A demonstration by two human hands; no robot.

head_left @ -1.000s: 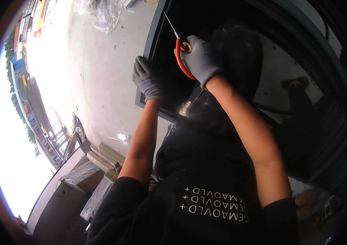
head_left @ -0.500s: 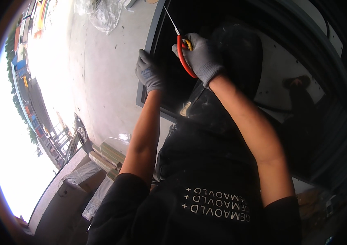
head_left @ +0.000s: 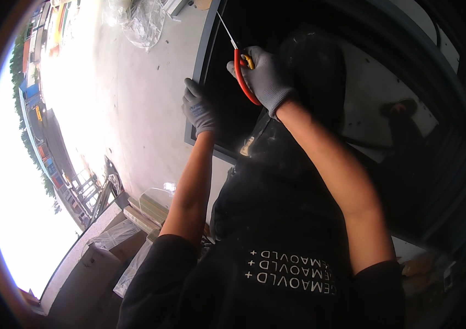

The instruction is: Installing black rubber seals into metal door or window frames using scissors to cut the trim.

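Note:
My right hand [head_left: 266, 77], in a grey knit glove, is closed round a pair of scissors [head_left: 242, 82] with red handles and a yellow part by the fingers. Their thin metal blades point up and left, over the dark panel inside a grey frame [head_left: 204, 55]. Against the left side of that frame, my left hand [head_left: 198, 107] is closed at the edge, its gloved fingers together. The thumb side is partly lost in shadow. No cut material shows at the blade tips.
Crumpled clear plastic [head_left: 142, 24] lies on the pale floor [head_left: 139, 98] at the upper left. Wrapped long pieces [head_left: 148, 211] and a box [head_left: 109, 257] stand at the lower left. A glossy dark panel [head_left: 375, 93] with reflections fills the right side.
The scissors and my right hand have shifted slightly left. My left hand sits a little lower in view, still at the frame's edge. Both grips look the same.

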